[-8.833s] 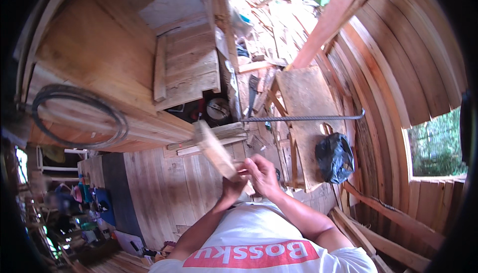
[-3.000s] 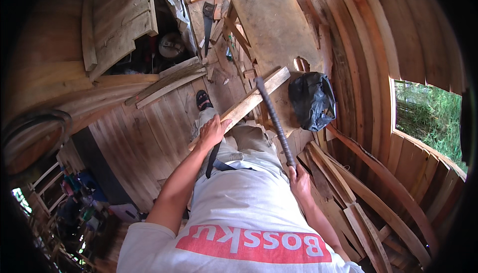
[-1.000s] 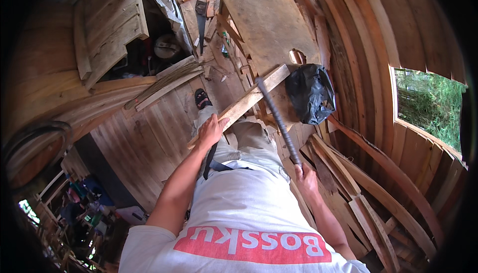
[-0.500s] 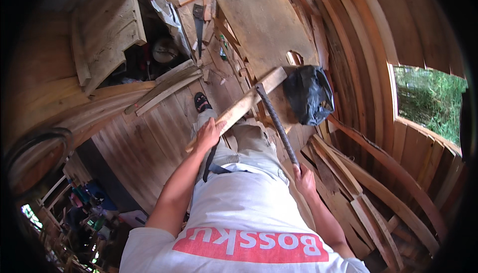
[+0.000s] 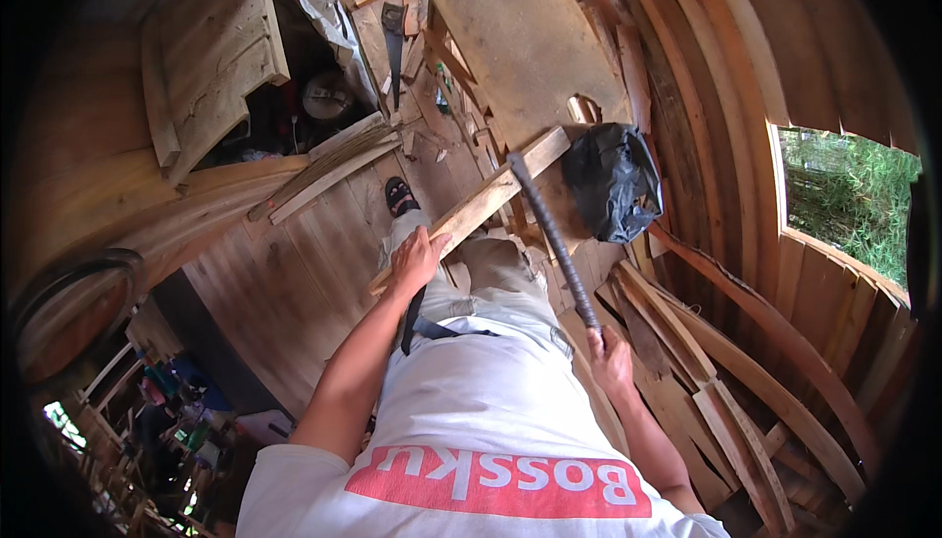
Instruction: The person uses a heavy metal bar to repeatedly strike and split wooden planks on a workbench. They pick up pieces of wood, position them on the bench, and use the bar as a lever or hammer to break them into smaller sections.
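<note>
My left hand [image 5: 416,257] is closed around the lower part of a wooden board [image 5: 491,195]. The board slants up to the right, and its far end lies over the edge of a plywood-topped bench [image 5: 520,42]. In my right hand [image 5: 610,357] is the near end of a long dark rod [image 5: 554,243] with a ridged surface. The rod's far end overlaps the board near the bench; I cannot tell whether the two touch. Right beside the board's far end sits a black plastic bag [image 5: 613,185].
A handsaw [image 5: 394,52] lies on the plank floor [image 5: 265,302] ahead, left of the bench. Loose timber strips [image 5: 677,332] are piled at my right, below a window opening [image 5: 846,199]. At the left stands a wooden cabinet [image 5: 211,67]. A black coil [image 5: 74,293] hangs nearby.
The rod and my right hand have shifted slightly to the right and toward me. My left hand keeps its grip on the board, which has barely moved.
</note>
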